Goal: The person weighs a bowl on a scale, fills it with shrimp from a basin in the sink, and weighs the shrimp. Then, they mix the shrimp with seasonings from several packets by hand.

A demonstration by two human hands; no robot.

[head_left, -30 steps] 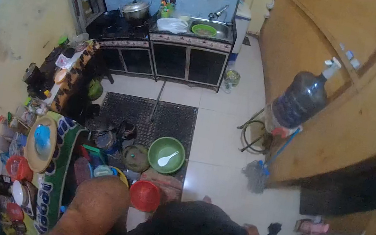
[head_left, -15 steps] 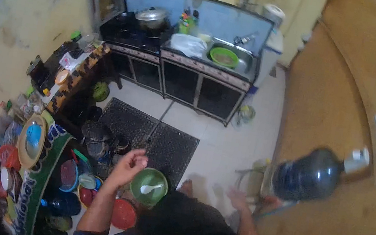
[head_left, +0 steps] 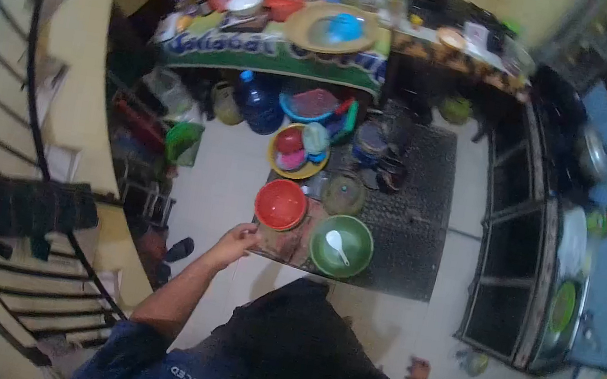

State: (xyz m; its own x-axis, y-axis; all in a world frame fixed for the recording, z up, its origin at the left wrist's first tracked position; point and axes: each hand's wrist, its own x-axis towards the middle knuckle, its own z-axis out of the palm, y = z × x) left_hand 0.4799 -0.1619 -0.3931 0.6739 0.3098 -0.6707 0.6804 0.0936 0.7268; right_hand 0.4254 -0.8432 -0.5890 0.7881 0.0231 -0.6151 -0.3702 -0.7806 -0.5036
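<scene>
My left hand [head_left: 235,246] hovers over the floor near a red plastic basin [head_left: 280,204]; its fingers are loosely bent and hold nothing. To the right of the red basin is a green basin [head_left: 355,263] with a white rice scoop [head_left: 337,246] lying in it. My right hand [head_left: 417,371] hangs low at the right side of my body, apart from everything. Its fingers look loosely parted and nothing shows in them, though the hand is small and a bit blurred. Both basins rest on the near end of a mat, below my hands.
Behind the basins stand a yellow basin [head_left: 274,164] of smaller items, a blue water jug [head_left: 259,107] and several pots [head_left: 369,140] on a dark mat [head_left: 415,235]. A banner-covered table [head_left: 206,55] is at the back, a stove-and-sink counter [head_left: 544,251] right, stair railings [head_left: 37,68] left.
My view has swung left, from the counter and the large water bottle to the banner-covered table and stairs. My right hand has drawn away from the bottle's stand and is by my side.
</scene>
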